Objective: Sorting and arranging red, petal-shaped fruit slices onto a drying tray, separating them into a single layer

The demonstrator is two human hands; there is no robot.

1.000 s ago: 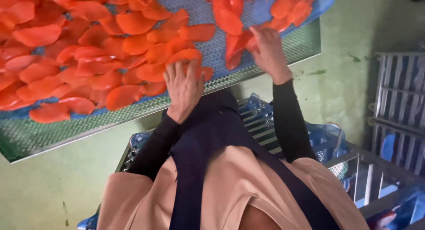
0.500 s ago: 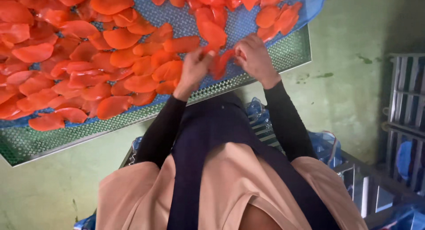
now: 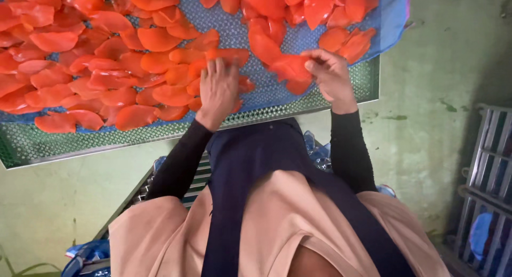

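- A perforated metal tray [image 3: 80,143] carried everything, its green-tinted rim showing along the near edge.
- A blue mesh sheet [image 3: 234,34] lay spread over it.
- Orange-red fruit slices [image 3: 154,39] lay scattered across the mesh, many overlapping.

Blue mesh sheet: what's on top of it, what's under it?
On the blue mesh sheet lie orange-red slices; the left hand rests flat on some, the right hand pinches one. Under it, a perforated metal tray shows at the edges; the rest is covered.

Glossy orange slices [image 3: 152,39], blue plastic mesh [image 3: 234,37], perforated metal tray [image 3: 32,143]
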